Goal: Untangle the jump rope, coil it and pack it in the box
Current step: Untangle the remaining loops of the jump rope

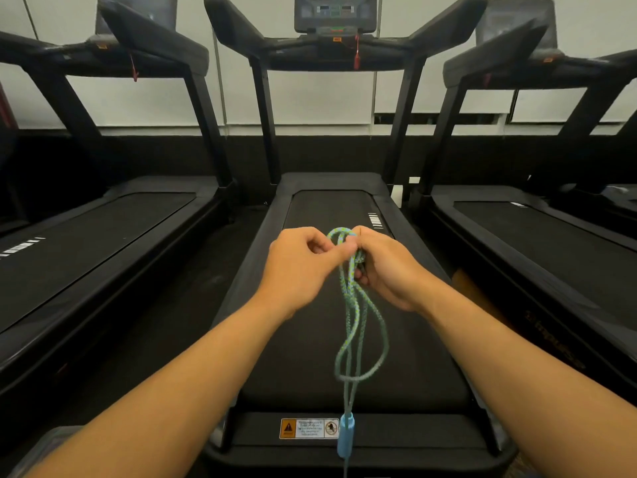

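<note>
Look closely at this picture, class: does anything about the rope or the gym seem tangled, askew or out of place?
Yes: the jump rope is bunched in a knot between the left hand and right hand, with uneven loops hanging below and one blue handle dangling over the treadmill. Nothing else stands out.

Head view. Both hands meet above the belt of the middle treadmill [300,208]. The left hand [300,267] and right hand [386,267] pinch the top of a green-and-blue jump rope [348,298] between thumb and fingers, where a small loop [339,232] rises above the knuckles. Below the hands several strands hang in slack, crossing loops (slightly blurred), ending in a light-blue handle [345,434] that dangles beside the warning label [308,428]. Two more treadmills flank the middle one.
</note>
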`<state>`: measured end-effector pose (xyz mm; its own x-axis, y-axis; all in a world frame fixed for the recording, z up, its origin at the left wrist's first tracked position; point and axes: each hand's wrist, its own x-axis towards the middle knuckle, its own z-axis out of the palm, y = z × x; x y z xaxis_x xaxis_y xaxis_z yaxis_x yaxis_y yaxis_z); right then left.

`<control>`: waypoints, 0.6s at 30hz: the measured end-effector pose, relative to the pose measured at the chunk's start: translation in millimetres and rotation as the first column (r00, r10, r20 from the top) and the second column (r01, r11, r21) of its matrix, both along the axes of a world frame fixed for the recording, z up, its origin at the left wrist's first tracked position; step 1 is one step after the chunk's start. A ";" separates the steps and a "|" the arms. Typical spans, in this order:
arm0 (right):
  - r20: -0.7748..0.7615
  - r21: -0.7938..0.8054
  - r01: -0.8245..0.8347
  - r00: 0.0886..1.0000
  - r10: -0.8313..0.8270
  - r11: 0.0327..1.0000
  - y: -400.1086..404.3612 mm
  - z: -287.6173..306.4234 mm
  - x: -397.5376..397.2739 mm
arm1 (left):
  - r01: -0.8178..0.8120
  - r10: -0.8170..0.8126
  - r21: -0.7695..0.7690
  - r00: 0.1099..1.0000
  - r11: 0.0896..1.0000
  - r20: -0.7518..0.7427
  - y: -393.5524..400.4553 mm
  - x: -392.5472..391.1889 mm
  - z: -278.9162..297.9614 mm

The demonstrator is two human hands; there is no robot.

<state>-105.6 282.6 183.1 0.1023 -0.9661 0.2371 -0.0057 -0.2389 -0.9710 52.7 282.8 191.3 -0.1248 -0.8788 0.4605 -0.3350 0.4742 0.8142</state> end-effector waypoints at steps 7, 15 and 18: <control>-0.157 -0.028 0.075 0.984 -0.078 0.997 0.3 -0.7 -0.3 | 0.127 -0.113 0.128 0.987 0.984 -0.117 -7.7 -2.5 -2.7; -0.263 0.033 0.292 0.925 -0.273 0.956 -15.3 -17.2 -25.4 | 0.530 -0.163 0.194 0.553 0.825 -0.817 -25.0 36.0 42.7; -0.403 -0.002 0.330 0.864 -0.302 0.944 -16.3 -21.9 -34.3 | 0.304 -0.125 0.128 0.688 0.944 -0.714 -29.5 57.1 53.1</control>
